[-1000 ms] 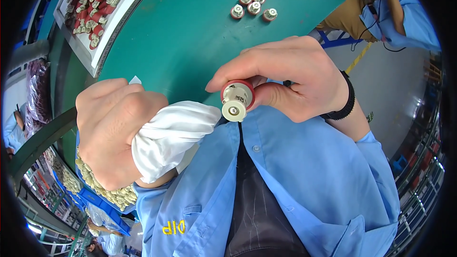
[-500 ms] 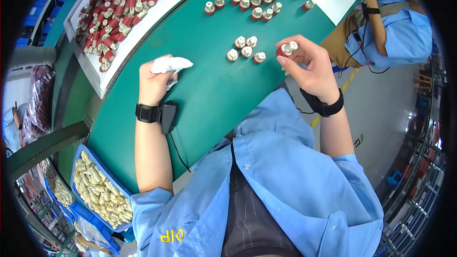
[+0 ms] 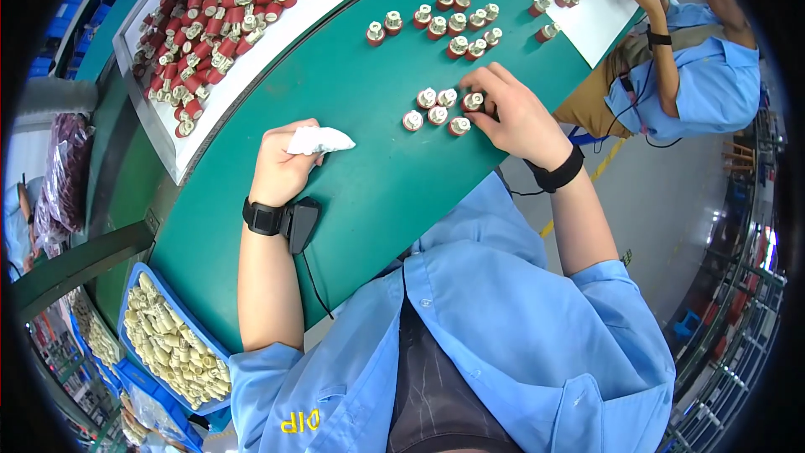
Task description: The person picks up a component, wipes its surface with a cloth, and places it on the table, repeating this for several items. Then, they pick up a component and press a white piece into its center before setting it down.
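Note:
My left hand [image 3: 283, 166] is closed round a crumpled white cloth [image 3: 323, 141] above the green table. To the right, my right hand [image 3: 521, 122] has its thumb and index finger on either side of a small red cylindrical part with a silvery metal top [image 3: 472, 101]. That part is down at the tabletop, beside a small cluster of similar parts [image 3: 437, 115] standing upright. Farther back, another group of the same red-and-silver parts [image 3: 457, 23] stands on the table. A black band with a small box circles each wrist, though the right one's box is barely seen.
A white-lined tray [image 3: 314, 2] at the back left holds a heap of red parts. A blue bin [image 3: 172, 298] of cream-coloured pieces stands at lower left. On the right a co-worker in a blue shirt [image 3: 708, 75] works by a white sheet [image 3: 579, 21] with more parts.
My right hand has lowered the red-and-silver part leftward to the table beside the cluster. My left hand, with the cloth, has shifted slightly right and nearer to me.

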Demonstrator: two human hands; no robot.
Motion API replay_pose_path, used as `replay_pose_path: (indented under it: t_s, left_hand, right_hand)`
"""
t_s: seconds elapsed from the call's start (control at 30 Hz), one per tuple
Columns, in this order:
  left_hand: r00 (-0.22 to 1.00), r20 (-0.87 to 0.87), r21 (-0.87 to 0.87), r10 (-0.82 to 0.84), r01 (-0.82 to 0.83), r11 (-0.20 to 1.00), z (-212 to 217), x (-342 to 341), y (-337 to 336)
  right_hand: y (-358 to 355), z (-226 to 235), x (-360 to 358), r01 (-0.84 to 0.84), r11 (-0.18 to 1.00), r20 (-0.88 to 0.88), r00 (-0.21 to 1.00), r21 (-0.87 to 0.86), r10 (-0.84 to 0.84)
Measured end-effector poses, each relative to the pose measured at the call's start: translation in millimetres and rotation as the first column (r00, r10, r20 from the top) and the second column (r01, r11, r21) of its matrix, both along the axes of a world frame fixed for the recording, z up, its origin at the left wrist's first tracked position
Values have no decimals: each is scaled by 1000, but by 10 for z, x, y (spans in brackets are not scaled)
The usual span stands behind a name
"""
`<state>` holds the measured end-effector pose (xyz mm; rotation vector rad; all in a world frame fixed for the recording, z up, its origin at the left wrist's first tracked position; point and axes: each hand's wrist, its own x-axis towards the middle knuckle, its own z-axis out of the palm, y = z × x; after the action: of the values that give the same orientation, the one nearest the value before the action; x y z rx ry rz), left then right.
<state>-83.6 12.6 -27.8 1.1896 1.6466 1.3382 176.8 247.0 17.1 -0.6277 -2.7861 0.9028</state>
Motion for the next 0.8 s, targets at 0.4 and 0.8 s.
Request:
replay_pose_path:
  t_s: [0.4, 0.8]
  left_hand:
    - [984, -117, 57, -138, 145, 988, -67, -65, -43]
    - [979, -166, 70, -116, 129, 989, 41, -19, -12]
  right_hand:
    - [-211, 287, -357, -333, 838, 70, 939, 432, 337]
    - [-165, -62, -571, -513, 699, 143, 844, 498, 518]
